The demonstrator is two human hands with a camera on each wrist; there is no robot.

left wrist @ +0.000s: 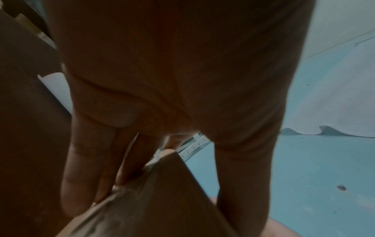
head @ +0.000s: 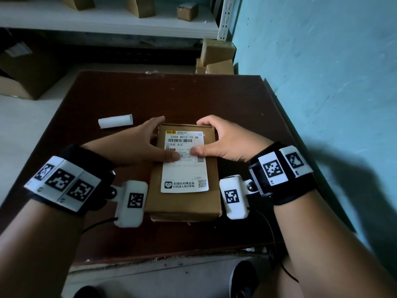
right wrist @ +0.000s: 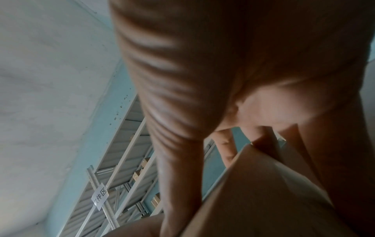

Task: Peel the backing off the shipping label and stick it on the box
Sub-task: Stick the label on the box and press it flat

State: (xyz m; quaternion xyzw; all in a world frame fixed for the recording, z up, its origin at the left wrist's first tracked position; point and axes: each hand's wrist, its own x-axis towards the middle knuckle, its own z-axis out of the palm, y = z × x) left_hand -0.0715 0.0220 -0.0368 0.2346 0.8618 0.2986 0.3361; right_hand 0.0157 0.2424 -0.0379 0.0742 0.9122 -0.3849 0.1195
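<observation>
A brown cardboard box (head: 184, 203) lies in the middle of the dark table (head: 120, 97). The white printed shipping label (head: 184, 175) sits flat on its top face. My left hand (head: 160, 139) is at the far left corner: straight fingers (left wrist: 85, 168) run down the box's side (left wrist: 162, 200) while the thumb presses on the label. My right hand (head: 200, 136) holds the far right corner, fingers (right wrist: 223, 147) curled over the box's far edge (right wrist: 253, 200) and thumb pressing the label's middle. The curled white backing (head: 116, 121) lies loose on the table, left of the box, also visible as backing (left wrist: 54, 89).
A white shelf (head: 107, 22) with small cartons (head: 187, 10) stands behind the table. More cartons (head: 217, 54) are stacked at the far right corner, against the blue wall (head: 322, 82). A large carton (head: 28, 72) sits on the floor at left. A shoe (head: 242, 278) shows below the table's near edge.
</observation>
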